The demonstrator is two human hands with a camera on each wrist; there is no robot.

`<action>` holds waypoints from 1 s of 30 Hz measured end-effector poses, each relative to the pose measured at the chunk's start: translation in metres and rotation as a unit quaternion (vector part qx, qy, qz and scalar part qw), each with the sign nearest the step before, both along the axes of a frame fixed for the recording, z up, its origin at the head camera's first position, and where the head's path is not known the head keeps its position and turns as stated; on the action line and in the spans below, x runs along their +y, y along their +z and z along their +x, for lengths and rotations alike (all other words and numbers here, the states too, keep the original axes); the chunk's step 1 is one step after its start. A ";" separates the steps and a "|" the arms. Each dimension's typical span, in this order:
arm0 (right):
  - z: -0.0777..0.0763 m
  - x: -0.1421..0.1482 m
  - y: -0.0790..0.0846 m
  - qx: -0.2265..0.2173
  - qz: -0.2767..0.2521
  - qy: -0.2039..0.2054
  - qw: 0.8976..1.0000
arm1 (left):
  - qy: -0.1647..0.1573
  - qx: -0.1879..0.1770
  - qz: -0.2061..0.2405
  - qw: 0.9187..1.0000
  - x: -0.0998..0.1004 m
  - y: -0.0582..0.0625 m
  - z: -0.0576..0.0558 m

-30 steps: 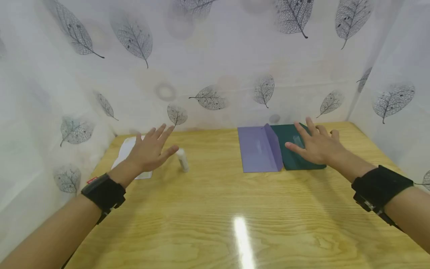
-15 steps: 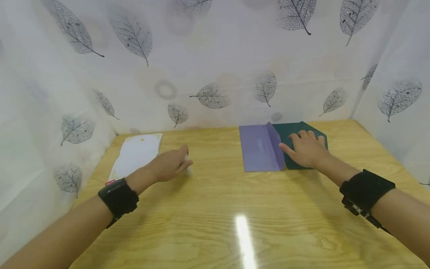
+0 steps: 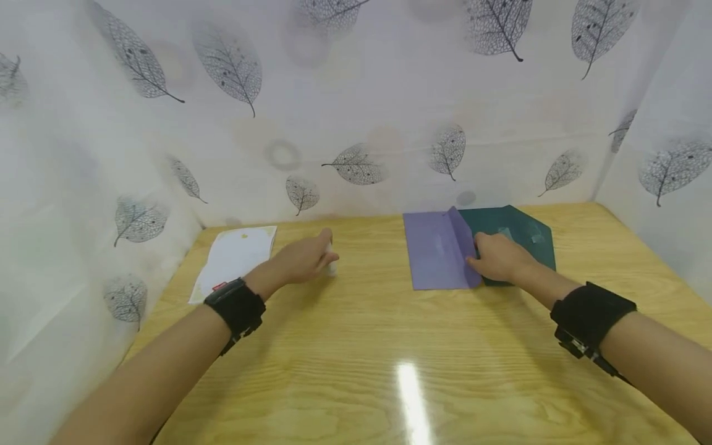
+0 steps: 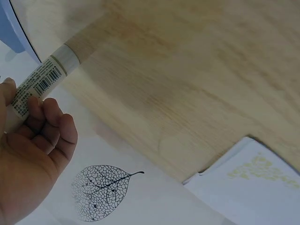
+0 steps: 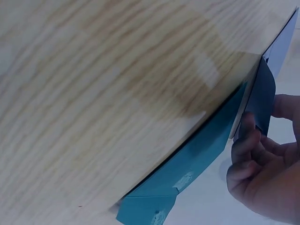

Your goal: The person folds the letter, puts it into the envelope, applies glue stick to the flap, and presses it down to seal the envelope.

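Wooden table [image 3: 345, 334], right hand [image 3: 500, 256] pinching purple flap [image 3: 463, 248] (earlier over green envelope [image 3: 523, 225])

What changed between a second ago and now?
The left hand moved right and now grips the white stick. The right hand moved left and now pinches the flap of the purple envelope. Nothing was let go. The green envelope and white papers stayed put.

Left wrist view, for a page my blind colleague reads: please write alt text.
A left hand grips a white tube with a barcode label. White paper with yellow markings lies on the wood-grain table, with leaf-print cloth beyond its edge.
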State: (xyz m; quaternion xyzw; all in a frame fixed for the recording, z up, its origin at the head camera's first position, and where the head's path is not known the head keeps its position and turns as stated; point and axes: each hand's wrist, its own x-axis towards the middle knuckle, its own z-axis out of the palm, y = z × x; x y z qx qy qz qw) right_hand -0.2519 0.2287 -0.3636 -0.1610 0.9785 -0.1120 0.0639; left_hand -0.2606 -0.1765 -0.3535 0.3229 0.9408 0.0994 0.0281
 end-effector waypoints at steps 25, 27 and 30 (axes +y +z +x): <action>0.100 -0.055 0.007 0.008 -0.029 0.137 0.990 | 0.020 -0.003 0.011 1.000 0.018 0.001 -0.054; 0.112 -0.059 0.006 0.007 -0.049 0.150 0.987 | 0.030 -0.009 0.007 0.999 0.019 0.002 -0.055; 0.125 -0.064 0.006 -0.004 -0.075 0.158 0.985 | 0.036 -0.013 -0.001 0.999 0.020 0.003 -0.058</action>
